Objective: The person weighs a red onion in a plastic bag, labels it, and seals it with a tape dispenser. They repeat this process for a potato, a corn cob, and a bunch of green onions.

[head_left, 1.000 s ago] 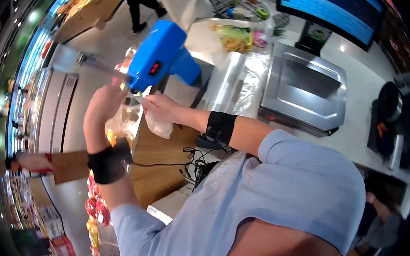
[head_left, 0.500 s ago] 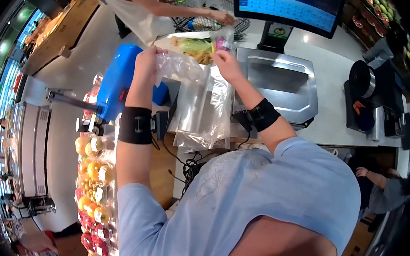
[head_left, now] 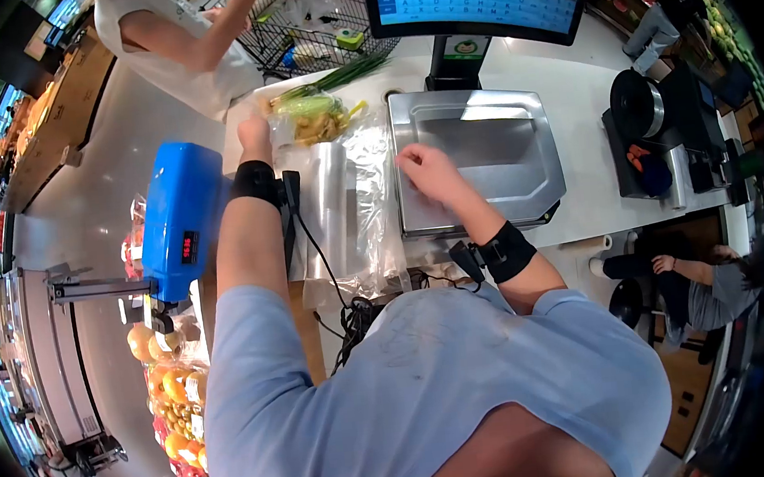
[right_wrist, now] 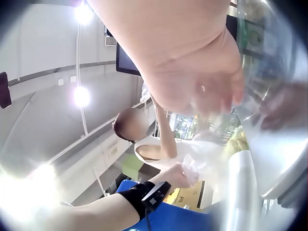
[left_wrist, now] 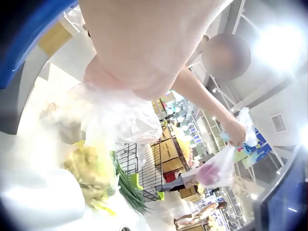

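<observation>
The left hand (head_left: pixel 254 135), at the table's (head_left: pixel 581 159) far left part, grips a thin plastic bag (left_wrist: pixel 139 124) in its fingers, near the bagged produce (head_left: pixel 314 127) and long green stalks (head_left: pixel 352 71). The right hand (head_left: pixel 431 174), its fingers loosely bent and holding nothing visible, hovers over the metal scale (head_left: pixel 524 181); clear plastic sheeting (head_left: pixel 371 198) lies between the hands' positions, just beside the scale.

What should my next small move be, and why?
Probably lower the plastic bag in your left hand onto the counter: it hangs close beside the bagged vegetables, and your right hand, above the metal platform, looks empty.
</observation>
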A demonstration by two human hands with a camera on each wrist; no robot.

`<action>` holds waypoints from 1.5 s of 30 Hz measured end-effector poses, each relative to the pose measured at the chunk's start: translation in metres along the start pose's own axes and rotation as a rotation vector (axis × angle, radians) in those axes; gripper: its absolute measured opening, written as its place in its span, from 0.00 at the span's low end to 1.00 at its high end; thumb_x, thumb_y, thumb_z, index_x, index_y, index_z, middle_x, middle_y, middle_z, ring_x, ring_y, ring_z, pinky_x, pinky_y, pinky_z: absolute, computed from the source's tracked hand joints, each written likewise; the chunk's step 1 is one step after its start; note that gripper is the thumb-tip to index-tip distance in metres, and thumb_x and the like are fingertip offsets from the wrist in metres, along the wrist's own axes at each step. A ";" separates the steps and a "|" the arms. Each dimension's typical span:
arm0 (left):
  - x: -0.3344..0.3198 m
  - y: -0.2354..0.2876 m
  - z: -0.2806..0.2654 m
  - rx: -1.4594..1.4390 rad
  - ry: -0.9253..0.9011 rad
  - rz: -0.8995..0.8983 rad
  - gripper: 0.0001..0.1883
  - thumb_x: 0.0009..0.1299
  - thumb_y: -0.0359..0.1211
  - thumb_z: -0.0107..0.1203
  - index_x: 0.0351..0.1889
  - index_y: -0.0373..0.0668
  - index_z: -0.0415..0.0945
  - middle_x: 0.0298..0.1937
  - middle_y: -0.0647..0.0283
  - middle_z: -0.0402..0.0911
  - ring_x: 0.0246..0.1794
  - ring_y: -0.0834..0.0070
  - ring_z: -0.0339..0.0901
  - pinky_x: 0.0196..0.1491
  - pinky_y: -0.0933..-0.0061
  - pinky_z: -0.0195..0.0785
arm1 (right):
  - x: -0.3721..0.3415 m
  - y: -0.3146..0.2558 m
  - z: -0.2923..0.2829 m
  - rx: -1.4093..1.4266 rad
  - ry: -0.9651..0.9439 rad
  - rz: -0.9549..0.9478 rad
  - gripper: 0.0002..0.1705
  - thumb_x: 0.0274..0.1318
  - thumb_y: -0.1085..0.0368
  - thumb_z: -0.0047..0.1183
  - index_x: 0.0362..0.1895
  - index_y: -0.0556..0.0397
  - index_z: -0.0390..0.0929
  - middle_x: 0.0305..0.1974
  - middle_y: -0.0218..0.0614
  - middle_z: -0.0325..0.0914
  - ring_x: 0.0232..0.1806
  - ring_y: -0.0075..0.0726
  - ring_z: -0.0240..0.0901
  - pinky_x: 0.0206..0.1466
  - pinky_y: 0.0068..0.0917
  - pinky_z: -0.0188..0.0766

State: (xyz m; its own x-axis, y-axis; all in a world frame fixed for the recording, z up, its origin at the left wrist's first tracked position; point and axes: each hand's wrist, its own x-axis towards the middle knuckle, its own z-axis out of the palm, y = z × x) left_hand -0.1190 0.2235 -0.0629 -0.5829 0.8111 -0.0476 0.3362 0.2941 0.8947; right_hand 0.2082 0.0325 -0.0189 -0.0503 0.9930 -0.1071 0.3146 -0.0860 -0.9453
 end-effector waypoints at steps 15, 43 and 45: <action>-0.050 0.016 -0.013 0.510 0.093 0.136 0.35 0.58 0.38 0.55 0.64 0.42 0.58 0.61 0.49 0.66 0.64 0.55 0.61 0.64 0.52 0.53 | -0.081 -0.002 0.019 -0.597 -0.930 0.036 0.25 0.55 0.46 0.49 0.26 0.57 0.80 0.26 0.48 0.78 0.31 0.52 0.75 0.36 0.43 0.69; -0.248 -0.067 -0.059 0.906 -0.386 0.359 0.45 0.58 0.44 0.61 0.71 0.45 0.48 0.73 0.49 0.46 0.72 0.54 0.46 0.60 0.45 0.58 | -0.091 0.009 0.052 -0.246 -0.694 0.015 0.24 0.63 0.50 0.45 0.23 0.57 0.75 0.17 0.33 0.71 0.20 0.26 0.65 0.27 0.28 0.65; -0.241 -0.075 -0.060 0.807 -0.379 0.320 0.42 0.60 0.42 0.56 0.71 0.44 0.47 0.72 0.49 0.48 0.71 0.54 0.48 0.60 0.48 0.57 | -0.092 -0.013 0.040 -0.147 -0.664 0.118 0.23 0.62 0.51 0.46 0.23 0.57 0.75 0.18 0.32 0.71 0.21 0.24 0.65 0.27 0.26 0.65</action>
State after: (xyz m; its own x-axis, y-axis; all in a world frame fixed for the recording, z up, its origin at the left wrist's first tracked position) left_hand -0.0483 -0.0248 -0.0921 -0.1427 0.9823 -0.1212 0.9311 0.1747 0.3201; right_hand 0.1704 -0.0613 -0.0087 -0.5631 0.7133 -0.4173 0.4766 -0.1322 -0.8691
